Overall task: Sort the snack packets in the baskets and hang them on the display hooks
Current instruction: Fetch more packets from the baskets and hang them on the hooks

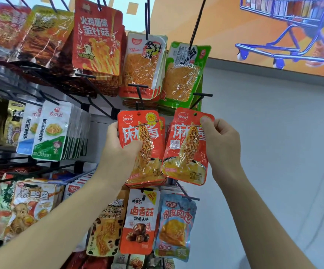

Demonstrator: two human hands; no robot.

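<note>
1. The left hand (118,150) grips a stack of red packets (147,166), thumb curled across the front, fingers behind.
2. The right hand (223,144) pinches another red packet (186,152) by its top right corner, thumb on the front.
3. Both are held side by side before the rack, just below a black hook (202,95) and hanging green packets (182,82).
4. A mushroom packet (139,220) hangs beneath.

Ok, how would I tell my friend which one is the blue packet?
On the wire rack of hanging snacks, find the red packet pinched in the right hand. Just below it, at the rack's right edge, hangs the blue packet. It is pale blue with a yellow snack pictured, while the mushroom packet to its left is orange-red.
</note>
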